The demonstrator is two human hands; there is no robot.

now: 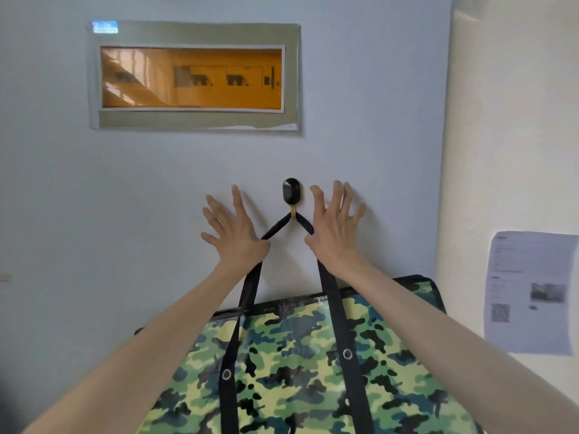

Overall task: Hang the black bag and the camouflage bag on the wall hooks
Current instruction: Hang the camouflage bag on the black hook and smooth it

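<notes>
i judge the camouflage half of the job done: the camouflage bag (300,364) hangs flat against the wall (94,198), its black straps (250,286) running up and meeting at the black hook (292,191), where they are caught on the small yellowish prong under the oval plate. the bag's body falls away toward the bottom edge of the view and seems to carry its own weight with nothing supporting it from below. the black bag is nowhere in sight, so i can't say whether it is already hung elsewhere or still waiting; i also see only this one hook. my left hand (233,228) is spread wide, fingers fanned and pointing up the wall, just left of the hook; its thumb edge lies across or just in front of the left strap, and i can't tell whether it touches. my right hand (336,225) is just as open, fingers splayed, just right of the hook, its heel near the right strap. neither hand pinches or carries anything. above the hook a grey panel with an orange window (191,77) is set in the wall, and a printed sheet (529,292) is stuck up near the right edge.
</notes>
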